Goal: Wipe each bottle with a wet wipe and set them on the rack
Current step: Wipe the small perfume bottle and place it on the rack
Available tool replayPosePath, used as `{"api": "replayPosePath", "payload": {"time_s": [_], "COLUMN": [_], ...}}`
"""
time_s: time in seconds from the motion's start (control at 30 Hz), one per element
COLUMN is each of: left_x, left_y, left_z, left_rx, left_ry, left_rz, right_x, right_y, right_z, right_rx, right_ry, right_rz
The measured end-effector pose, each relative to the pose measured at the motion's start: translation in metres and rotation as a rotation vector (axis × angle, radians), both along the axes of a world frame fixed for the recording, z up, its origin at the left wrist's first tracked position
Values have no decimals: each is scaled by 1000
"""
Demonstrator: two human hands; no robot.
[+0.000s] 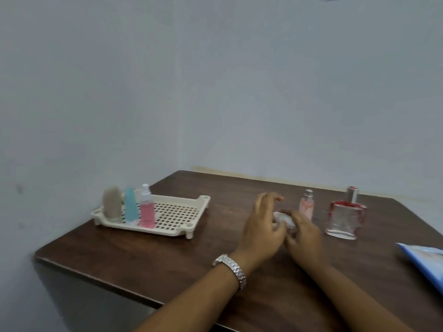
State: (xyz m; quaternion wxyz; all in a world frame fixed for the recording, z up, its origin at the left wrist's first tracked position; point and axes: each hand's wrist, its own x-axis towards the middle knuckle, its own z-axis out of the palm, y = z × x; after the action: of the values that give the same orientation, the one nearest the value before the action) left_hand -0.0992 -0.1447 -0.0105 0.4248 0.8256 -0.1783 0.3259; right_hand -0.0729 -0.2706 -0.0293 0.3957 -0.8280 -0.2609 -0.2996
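Crumpled wet wipe [284, 219] sits between the hands: right hand [304, 237] grips it; left hand [262, 227], loosely spread, touches its left side.

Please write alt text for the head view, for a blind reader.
Right hand grips a crumpled wet wipe beside the left hand above a table. Three bottles stand on the rack; two perfume bottles wait outside.

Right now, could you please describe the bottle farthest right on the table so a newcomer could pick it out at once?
On the brown table, look past the cream rack on the left to the two bottles standing on the right. The square bottle is the right-hand one: flat, clear glass with red edges and a tall cap, unlike the slim pink spray bottle beside it.
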Motion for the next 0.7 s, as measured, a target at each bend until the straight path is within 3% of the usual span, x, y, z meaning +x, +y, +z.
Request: {"api": "replayPosePath", "payload": {"time_s": [0.13,0.37,0.5,0.7], "left_x": [24,72,94,118], "left_y": [-24,-53,-53,-53], "left_z": [-4,-6,1,16], "left_rx": [-51,-69,-194,-274], "left_ry": [85,243,339,339], "left_rz": [7,20,-74,-240], "right_x": [0,5,8,8], "right_y": [-53,-104,-98,-95], "right_z": [4,5,3,3], "right_rx": [169,326,263,166], "right_ry": [-70,1,-37,-51], "right_rz": [-202,-391,-348,-302]}}
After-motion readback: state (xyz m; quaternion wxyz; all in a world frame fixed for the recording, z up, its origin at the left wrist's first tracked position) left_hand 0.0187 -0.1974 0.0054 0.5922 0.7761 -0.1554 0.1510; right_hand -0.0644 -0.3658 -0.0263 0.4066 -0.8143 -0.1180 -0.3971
